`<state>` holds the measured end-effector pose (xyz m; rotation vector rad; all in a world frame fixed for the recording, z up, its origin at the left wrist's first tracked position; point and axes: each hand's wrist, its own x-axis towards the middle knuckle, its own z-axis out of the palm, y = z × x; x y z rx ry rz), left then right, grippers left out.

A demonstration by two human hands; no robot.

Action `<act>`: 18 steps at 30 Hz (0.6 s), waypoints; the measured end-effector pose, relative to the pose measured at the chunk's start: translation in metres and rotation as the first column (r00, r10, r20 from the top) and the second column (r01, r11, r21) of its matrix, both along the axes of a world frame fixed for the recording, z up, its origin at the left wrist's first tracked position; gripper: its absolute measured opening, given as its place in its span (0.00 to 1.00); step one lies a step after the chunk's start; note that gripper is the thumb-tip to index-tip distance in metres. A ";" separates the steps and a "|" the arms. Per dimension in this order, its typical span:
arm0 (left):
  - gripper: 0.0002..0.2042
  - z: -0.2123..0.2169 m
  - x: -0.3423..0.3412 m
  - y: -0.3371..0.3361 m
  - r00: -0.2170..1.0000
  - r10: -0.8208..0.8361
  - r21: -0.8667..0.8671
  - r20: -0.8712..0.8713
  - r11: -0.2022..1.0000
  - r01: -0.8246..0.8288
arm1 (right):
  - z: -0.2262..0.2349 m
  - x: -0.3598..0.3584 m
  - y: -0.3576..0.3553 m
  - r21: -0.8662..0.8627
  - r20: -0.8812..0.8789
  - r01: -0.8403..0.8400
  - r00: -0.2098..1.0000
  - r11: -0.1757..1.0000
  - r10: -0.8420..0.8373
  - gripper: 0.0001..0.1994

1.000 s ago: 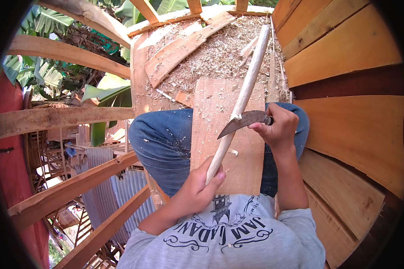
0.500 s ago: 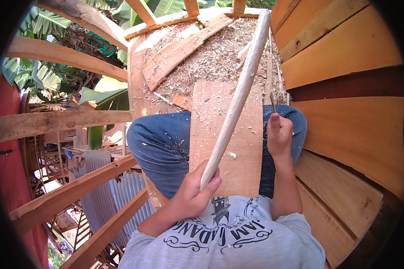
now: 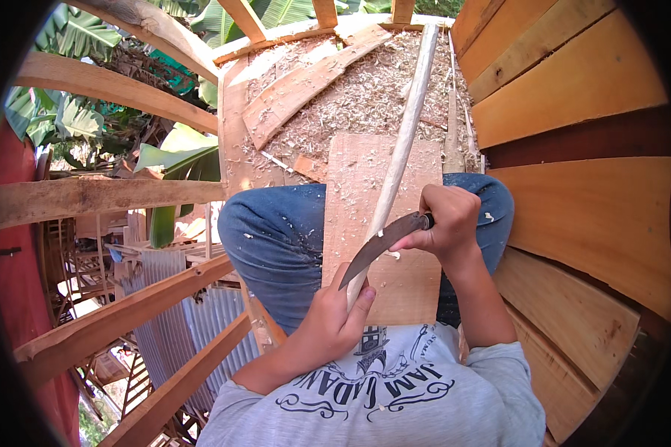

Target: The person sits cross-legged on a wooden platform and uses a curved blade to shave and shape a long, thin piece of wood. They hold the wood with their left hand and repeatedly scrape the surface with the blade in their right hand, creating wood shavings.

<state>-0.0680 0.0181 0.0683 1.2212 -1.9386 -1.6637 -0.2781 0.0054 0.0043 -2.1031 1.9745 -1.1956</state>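
Note:
My left hand (image 3: 334,316) is closed around the near end of a long, pale whittled stick (image 3: 404,141). The stick slants away from me, its far end near the back railing. In my right hand (image 3: 449,222) is the dark handle of a knife with a curved, dark blade (image 3: 380,244). That blade lies across the stick just above my left hand, its tip close to my left fingers. A flat wooden board (image 3: 343,179) rests over my lap beneath the stick, with a few shavings on it.
Wood shavings (image 3: 313,104) cover the floor ahead, where a loose plank (image 3: 298,89) and a small wood block (image 3: 310,168) lie. A plank wall (image 3: 574,89) rises on the right. Open wooden rails (image 3: 104,201) run along the left, with corrugated sheets (image 3: 220,328) lower down.
My right hand has swung the knife from beside my right knee inward to the left, bringing its blade over the stick. The stick's far end has dipped slightly.

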 end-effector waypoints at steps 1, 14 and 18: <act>0.05 0.002 0.000 -0.001 1.000 -0.012 0.011 0.007 1.000 0.012 | 0.000 -0.002 -0.002 -0.005 0.003 0.009 1.000 1.000 -0.009 0.38; 0.04 -0.009 0.008 -0.004 1.000 0.024 0.137 0.004 0.990 -0.024 | 0.005 -0.013 0.030 0.341 0.268 0.112 0.940 0.933 -0.211 0.35; 0.05 -0.004 0.003 -0.001 1.000 0.002 0.011 -0.008 1.000 -0.001 | 0.001 0.016 0.029 0.239 0.086 0.009 0.996 0.971 -0.030 0.36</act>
